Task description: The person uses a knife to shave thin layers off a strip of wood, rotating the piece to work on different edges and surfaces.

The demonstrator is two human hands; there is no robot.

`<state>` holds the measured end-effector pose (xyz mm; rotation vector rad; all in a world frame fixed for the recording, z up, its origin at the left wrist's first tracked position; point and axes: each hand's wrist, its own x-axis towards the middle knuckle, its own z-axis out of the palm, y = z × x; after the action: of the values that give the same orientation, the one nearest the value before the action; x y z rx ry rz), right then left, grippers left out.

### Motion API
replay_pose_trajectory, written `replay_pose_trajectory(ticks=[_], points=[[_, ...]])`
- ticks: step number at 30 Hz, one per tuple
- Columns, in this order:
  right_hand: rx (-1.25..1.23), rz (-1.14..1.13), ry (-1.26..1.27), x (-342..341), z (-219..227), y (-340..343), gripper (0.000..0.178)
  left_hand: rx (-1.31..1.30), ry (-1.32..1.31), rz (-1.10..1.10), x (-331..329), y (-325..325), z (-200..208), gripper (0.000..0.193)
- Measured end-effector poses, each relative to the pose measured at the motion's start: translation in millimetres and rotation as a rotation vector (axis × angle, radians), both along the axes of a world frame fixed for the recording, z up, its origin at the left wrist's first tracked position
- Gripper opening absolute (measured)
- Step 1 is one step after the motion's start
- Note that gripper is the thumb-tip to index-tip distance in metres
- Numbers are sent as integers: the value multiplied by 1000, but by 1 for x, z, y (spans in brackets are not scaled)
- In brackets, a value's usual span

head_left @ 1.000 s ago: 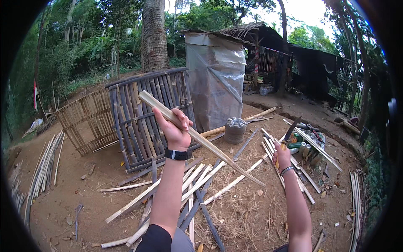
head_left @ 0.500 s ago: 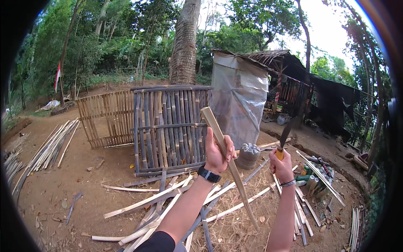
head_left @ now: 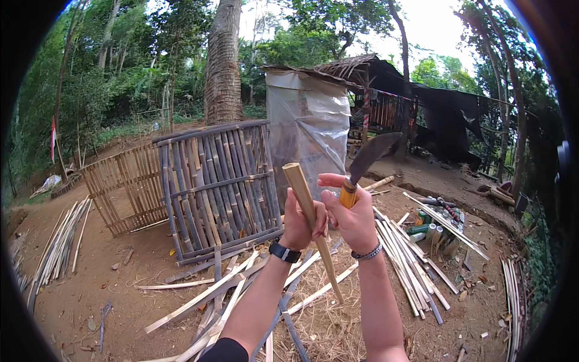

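Left hand: your left hand [head_left: 300, 224] was wrapped tight around a bamboo slat [head_left: 312, 228], gripping it near its upper end, so that the slat stood nearly upright, its cut top just above your fist and its lower end slanting down to the right toward the ground.
Right hand: your right hand [head_left: 354, 218] was closed on the yellow handle of a curved knife [head_left: 367, 165], index finger stretched out over the handle, dark blade pointing up and to the right, just beside the slat's top.
Step in hand: by the look of it, you were lining the blade up with the slat's top end, the cut not yet begun.
Next move: it seemed to call for setting the edge squarely on the end grain, your left fingers kept below the blade's path.
Ground below: split bamboo strips [head_left: 208, 294] lay scattered under your forearms, with a tidier bundle [head_left: 405, 253] to your right.
Middle distance: a woven bamboo panel [head_left: 218, 187] stood upright, a paler one [head_left: 124, 187] behind it to the left.
Far: a plastic-wrapped shelter [head_left: 308, 130], a palm trunk [head_left: 222, 63] and a dark shed [head_left: 422, 108] stood beyond.
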<state>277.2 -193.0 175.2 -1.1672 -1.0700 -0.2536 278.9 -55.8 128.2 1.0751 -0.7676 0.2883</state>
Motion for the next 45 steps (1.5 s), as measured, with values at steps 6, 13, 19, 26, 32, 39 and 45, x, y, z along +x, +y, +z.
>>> replay_pose_trajectory(ticks=[6, 13, 19, 26, 32, 39, 45], points=[[-11, 40, 142, -18, 9, 1, 25, 8, 35, -114, 7, 1, -5, 96], [21, -190, 176, -45, 16, 6, 17, -11, 8, -265, 15, 6, -11, 89], [77, -271, 91, -43, 13, 8, 16, -20, 18, -14, -1, -8, 1, 79], [128, -362, 18, -25, 6, 10, 17, 25, 13, 90, -8, -20, 11, 79], [129, -540, -119, -26, 7, 8, 17, 36, -118, 428, -20, -29, 14, 64], [103, -526, -123, -24, 7, 6, 17, 54, -420, 628, -34, -31, 29, 50], [18, -552, -137, -31, 11, 2, 11, 98, -527, 743, -36, -22, 35, 39]])
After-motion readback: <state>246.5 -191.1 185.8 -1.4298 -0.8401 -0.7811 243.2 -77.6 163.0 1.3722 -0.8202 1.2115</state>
